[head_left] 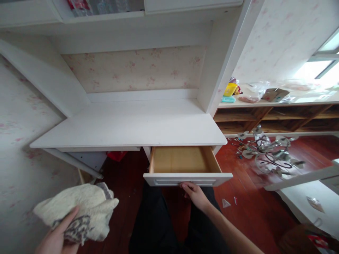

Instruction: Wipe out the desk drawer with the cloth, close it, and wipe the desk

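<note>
The left hand (54,240) grips a bunched cream cloth (79,210), fingers clamped round its lower fold (it looks soft, light, easy to bunch anywhere). The right hand (194,194) curls its fingers under the open drawer (185,178) front below the white desk (132,127)

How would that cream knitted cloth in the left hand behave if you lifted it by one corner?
The knitted cloth is probably floppy: it already bunches and folds over the left hand. It looks light, since a loose one-handed hold carries it. Its fuzzy knit seems unlikely to slip.
</note>
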The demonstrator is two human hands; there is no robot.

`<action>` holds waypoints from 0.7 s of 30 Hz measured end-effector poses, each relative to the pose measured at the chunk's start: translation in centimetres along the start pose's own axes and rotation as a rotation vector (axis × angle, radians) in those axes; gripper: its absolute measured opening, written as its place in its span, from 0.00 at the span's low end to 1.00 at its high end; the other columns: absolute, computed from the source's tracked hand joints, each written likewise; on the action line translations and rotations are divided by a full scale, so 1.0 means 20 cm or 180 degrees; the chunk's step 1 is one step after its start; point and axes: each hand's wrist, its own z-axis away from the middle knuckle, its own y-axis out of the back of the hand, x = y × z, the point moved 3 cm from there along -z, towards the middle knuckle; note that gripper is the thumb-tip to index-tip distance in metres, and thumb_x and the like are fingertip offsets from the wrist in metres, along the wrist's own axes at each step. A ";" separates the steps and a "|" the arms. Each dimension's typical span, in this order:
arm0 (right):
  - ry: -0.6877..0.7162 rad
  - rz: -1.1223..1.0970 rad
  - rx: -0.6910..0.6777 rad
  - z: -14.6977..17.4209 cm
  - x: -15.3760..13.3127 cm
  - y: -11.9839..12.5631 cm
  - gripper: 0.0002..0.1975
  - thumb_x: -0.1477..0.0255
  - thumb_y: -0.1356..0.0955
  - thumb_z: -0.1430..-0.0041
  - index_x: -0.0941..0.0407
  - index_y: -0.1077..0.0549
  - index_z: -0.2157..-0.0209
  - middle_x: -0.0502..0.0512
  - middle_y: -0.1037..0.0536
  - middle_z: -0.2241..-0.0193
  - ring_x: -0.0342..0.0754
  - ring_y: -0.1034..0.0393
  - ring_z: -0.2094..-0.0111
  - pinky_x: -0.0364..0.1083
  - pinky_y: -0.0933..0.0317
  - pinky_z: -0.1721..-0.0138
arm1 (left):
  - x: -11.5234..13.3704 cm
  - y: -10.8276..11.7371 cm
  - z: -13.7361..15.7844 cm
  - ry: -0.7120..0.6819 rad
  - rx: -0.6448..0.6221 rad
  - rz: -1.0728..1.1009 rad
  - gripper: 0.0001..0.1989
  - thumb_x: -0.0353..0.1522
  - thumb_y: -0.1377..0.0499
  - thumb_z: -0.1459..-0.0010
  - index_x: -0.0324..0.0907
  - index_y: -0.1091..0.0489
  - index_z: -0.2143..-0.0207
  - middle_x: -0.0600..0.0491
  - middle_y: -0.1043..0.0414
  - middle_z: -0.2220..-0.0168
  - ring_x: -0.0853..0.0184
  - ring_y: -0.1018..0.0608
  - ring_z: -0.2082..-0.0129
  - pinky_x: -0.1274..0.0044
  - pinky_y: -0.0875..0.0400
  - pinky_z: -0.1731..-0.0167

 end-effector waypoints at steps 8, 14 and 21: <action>-0.0358 0.0202 0.0227 -0.39 -0.13 0.09 0.19 0.55 0.37 0.42 0.54 0.24 0.59 0.52 0.23 0.67 0.43 0.33 0.73 0.40 0.40 0.77 | -0.28 -0.28 0.18 0.0768 -0.0347 0.0388 0.15 0.27 0.43 0.43 0.43 0.28 0.53 0.50 0.23 0.58 0.63 0.20 0.62 0.69 0.22 0.59; -0.0539 0.0414 0.0461 -0.61 -0.24 0.11 0.16 0.61 0.40 0.38 0.54 0.27 0.58 0.54 0.24 0.64 0.42 0.33 0.74 0.40 0.39 0.78 | -0.44 -0.49 0.24 0.0844 -0.0716 0.0639 0.18 0.26 0.41 0.44 0.44 0.30 0.50 0.48 0.24 0.56 0.62 0.20 0.59 0.68 0.23 0.58; -0.0415 0.0970 0.0570 -0.66 -0.35 0.12 0.14 0.65 0.40 0.38 0.54 0.27 0.57 0.54 0.23 0.69 0.43 0.31 0.74 0.41 0.38 0.73 | -0.60 -0.70 0.24 0.0879 -0.0879 0.0735 0.17 0.25 0.40 0.45 0.42 0.30 0.52 0.48 0.24 0.59 0.62 0.20 0.61 0.71 0.23 0.60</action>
